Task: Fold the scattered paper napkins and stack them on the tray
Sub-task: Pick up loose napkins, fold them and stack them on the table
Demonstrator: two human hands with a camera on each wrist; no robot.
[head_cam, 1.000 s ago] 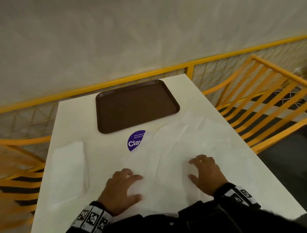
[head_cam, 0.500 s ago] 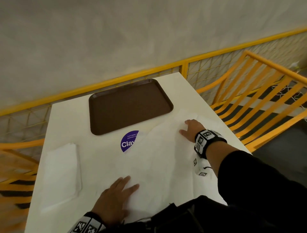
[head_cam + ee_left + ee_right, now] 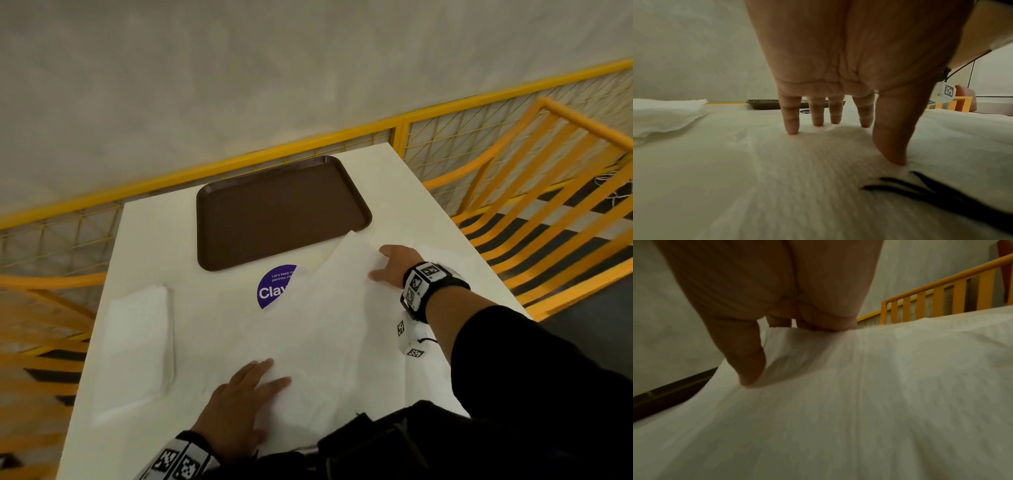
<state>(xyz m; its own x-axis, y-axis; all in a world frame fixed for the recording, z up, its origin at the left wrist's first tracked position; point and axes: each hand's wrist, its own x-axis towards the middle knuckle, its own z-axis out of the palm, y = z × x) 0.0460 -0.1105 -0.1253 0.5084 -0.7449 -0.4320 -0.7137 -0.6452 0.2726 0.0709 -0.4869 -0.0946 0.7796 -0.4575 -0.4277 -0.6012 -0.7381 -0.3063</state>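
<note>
A large unfolded white napkin lies spread over the middle of the white table. My left hand presses flat on its near part with straight fingers. My right hand reaches to the napkin's far corner and pinches it between thumb and curled fingers. That corner is raised a little, just in front of the tray. The brown tray sits at the far side of the table with nothing on it. A folded napkin lies at the left.
A round purple sticker is on the table, half covered by the napkin. Yellow railing surrounds the table on the left, far and right sides. The table's right edge is close to my right forearm.
My right hand went from the napkin's near part to its far corner and took hold of it, lifting the corner. My left hand stayed on the near part, its fingers straightened.
</note>
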